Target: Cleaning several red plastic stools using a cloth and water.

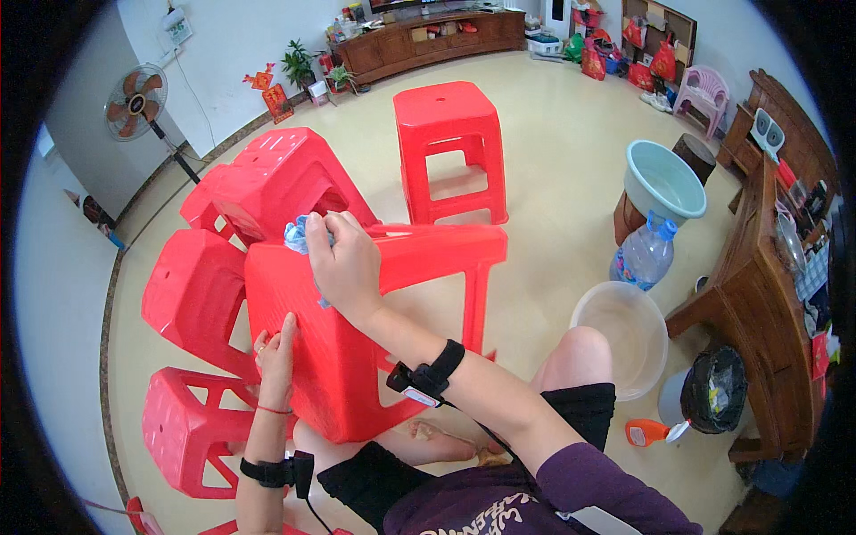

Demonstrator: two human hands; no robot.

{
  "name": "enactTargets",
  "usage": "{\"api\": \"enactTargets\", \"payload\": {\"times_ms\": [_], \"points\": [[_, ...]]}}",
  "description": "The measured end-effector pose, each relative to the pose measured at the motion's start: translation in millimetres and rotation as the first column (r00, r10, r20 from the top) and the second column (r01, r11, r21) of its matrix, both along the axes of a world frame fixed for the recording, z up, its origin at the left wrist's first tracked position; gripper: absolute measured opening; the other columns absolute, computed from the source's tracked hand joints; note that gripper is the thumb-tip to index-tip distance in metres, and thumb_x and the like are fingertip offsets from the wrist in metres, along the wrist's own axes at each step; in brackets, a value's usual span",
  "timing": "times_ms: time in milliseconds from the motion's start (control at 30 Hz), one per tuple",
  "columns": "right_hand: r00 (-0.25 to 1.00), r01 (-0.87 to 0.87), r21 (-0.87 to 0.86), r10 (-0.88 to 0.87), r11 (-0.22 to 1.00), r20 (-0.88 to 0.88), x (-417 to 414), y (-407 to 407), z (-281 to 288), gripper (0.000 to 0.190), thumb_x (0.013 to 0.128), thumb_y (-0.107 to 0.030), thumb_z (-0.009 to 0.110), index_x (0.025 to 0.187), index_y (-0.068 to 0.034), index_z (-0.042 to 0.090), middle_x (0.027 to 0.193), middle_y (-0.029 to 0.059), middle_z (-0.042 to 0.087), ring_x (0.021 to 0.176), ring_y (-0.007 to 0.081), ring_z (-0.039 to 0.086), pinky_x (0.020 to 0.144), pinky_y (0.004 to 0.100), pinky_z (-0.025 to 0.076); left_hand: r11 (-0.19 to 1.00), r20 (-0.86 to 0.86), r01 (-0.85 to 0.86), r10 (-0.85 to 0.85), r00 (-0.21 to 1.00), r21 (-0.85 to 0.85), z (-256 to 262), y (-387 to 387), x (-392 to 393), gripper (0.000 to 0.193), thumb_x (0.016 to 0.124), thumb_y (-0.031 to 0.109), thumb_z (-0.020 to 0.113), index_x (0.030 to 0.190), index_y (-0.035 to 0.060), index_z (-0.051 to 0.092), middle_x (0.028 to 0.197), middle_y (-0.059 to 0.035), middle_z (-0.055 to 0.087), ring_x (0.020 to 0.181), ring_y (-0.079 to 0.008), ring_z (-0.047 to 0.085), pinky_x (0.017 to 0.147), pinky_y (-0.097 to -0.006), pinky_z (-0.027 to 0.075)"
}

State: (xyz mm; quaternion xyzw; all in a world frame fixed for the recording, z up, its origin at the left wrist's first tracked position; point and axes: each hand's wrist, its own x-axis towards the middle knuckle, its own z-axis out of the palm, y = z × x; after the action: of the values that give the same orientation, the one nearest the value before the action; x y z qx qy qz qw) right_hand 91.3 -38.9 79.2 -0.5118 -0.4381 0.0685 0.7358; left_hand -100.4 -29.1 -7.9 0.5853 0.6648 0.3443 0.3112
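Observation:
A red plastic stool (328, 361) lies tipped on its side against my legs, its seat facing left and its legs pointing right. My right hand (344, 264) grips a crumpled blue cloth (297, 235) at the upper edge of the seat. Part of the cloth hangs below my palm, and the rest is hidden by my fingers. Lower down, my left hand (275, 354) rests against the seat face with its fingers extended, steadying the stool. A ring and a thin red wrist string show on that hand.
More red stools stand to the left (194, 294) and ahead (448, 154). On the right are a light-blue basin (662, 177), a water bottle (645, 254), a translucent bucket (622, 341), an orange spray bottle (647, 432), a lined bin (714, 394) and a wooden bench (756, 267). A fan (137, 103) stands far left.

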Motion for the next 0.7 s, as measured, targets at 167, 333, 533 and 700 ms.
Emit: {"api": "enactTargets", "payload": {"times_ms": [167, 333, 533, 700], "points": [[0.995, -0.02, -0.097, 0.03, 0.995, 0.099, -24.1, -0.8, 11.1, 0.037, 0.088, -0.03, 0.045, 0.066, -0.002, 0.055, 0.069, 0.0161, 0.055, 0.064, 0.0338, 0.055, 0.061, 0.0433, 0.043, 0.996, -0.036, 0.066, -0.068, 0.997, -0.059, 1.1, -7.4, -34.8, 0.064, 0.082, 0.06, 0.046, 0.086, -0.0001, 0.066, 0.126, -0.0248, 0.039, 0.122, -0.0319, 0.033, 0.099, -0.0391, 0.029], [0.982, -0.092, -0.073, 0.103, 0.993, 0.161, -37.7, -10.7, 8.2, 0.035, 0.088, -0.029, 0.045, 0.067, -0.002, 0.055, 0.071, 0.0154, 0.056, 0.07, 0.0326, 0.056, 0.066, 0.0437, 0.043, 0.959, -0.365, 0.181, -0.252, 0.896, -0.216, 51.8, -30.2, -30.3, 0.06, 0.085, 0.054, 0.046, 0.102, -0.001, 0.06, 0.128, -0.0268, 0.038, 0.121, -0.033, 0.037, 0.099, -0.0378, 0.031], [0.971, -0.101, -0.032, 0.106, 0.994, 0.213, -47.1, -10.0, 5.4, 0.031, 0.088, -0.025, 0.046, 0.07, -0.001, 0.054, 0.071, 0.0152, 0.052, 0.068, 0.0329, 0.054, 0.065, 0.044, 0.042, 0.896, -0.297, 0.393, -0.326, 0.897, 0.206, 49.3, -68.8, 0.8, 0.089, 0.071, 0.039, 0.068, 0.137, 0.0003, 0.022, 0.137, -0.0252, 0.026, 0.131, -0.0342, 0.022, 0.106, -0.0411, 0.02], [0.936, -0.018, 0.12, -0.025, 0.993, 0.352, -42.3, -3.0, -3.4, 0.027, 0.087, -0.023, 0.046, 0.07, -0.003, 0.051, 0.072, 0.0152, 0.05, 0.068, 0.0324, 0.051, 0.063, 0.0439, 0.04, 0.909, -0.181, 0.324, -0.283, 0.942, 0.262, 44.4, -63.5, 5.5, 0.095, 0.068, 0.04, 0.071, 0.138, 0.0018, 0.02, 0.138, -0.0245, 0.025, 0.131, -0.0363, 0.018, 0.106, -0.0449, 0.017]]}}
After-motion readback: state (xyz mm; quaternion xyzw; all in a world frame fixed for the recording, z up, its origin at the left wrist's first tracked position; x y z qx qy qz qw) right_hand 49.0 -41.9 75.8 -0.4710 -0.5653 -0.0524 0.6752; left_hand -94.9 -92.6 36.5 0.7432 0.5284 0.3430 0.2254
